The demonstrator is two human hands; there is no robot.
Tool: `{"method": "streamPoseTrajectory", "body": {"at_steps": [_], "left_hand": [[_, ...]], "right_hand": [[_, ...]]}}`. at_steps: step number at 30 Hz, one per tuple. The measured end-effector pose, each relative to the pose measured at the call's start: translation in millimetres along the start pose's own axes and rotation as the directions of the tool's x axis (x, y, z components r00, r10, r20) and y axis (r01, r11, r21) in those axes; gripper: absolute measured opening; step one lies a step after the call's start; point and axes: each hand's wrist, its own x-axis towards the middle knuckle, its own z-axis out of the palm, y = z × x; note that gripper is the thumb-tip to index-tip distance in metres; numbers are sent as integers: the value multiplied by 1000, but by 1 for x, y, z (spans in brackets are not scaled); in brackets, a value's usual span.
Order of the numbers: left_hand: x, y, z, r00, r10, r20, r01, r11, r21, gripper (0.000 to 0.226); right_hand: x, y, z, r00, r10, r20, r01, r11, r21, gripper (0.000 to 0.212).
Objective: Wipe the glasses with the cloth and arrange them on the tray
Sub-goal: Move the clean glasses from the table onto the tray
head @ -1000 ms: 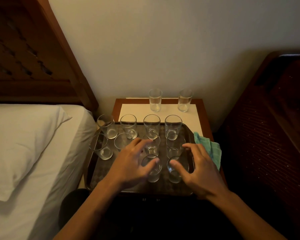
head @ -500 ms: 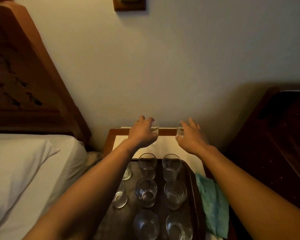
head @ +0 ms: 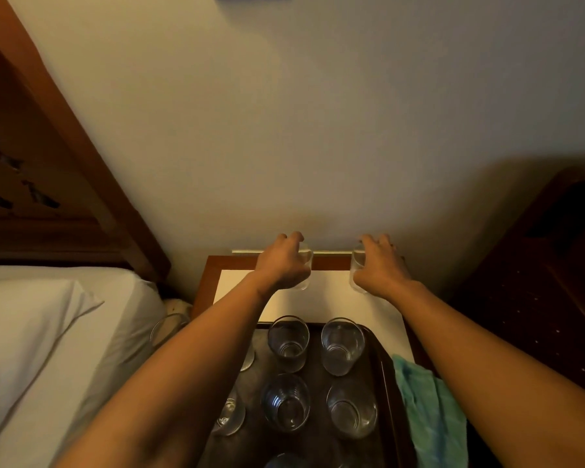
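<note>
Two clear glasses stand at the back of the bedside table by the wall. My left hand (head: 282,261) is curled round the left glass (head: 305,270); my right hand (head: 379,263) is curled round the right glass (head: 356,268). Both glasses are mostly hidden by my fingers. Nearer to me, the dark tray (head: 382,366) holds several upright clear glasses, among them one at the back (head: 288,342) and one beside it (head: 341,346). My left forearm covers the tray's left side. The teal cloth (head: 426,410) lies crumpled to the right of the tray.
The bedside table (head: 335,298) has a pale top and a wooden rim and stands against the wall. A bed with a white pillow (head: 31,332) and wooden headboard (head: 48,146) is on the left. Dark wooden furniture (head: 537,282) stands on the right.
Both hands left the front glasses on the tray and reached to the two glasses at the back of the table, where they now close round them. The view tilted up.
</note>
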Motion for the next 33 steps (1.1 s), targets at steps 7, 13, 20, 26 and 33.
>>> {"method": "streamPoseTrajectory", "body": {"at_steps": [7, 13, 20, 26, 33], "left_hand": [[-7, 1, -12, 999, 0, -41, -3, 997, -71, 74], [-43, 6, -76, 978, 39, -204, -63, 991, -116, 79], [-150, 4, -152, 944, 69, -323, -103, 991, -90, 75], [-265, -13, -182, 948, 48, -315, -67, 996, -51, 75], [-352, -49, -159, 953, -8, -302, -4, 999, -40, 69]], "right_hand": [[-15, -7, -21, 998, -51, -47, 52, 998, 31, 68], [-54, -48, -63, 972, -125, -198, 137, 990, 46, 78], [-136, -123, -84, 910, -273, -312, 333, 930, 155, 84], [-218, -166, -67, 878, -400, -264, 463, 848, 257, 84], [-283, -186, -16, 863, -493, -114, 505, 829, 241, 84]]}}
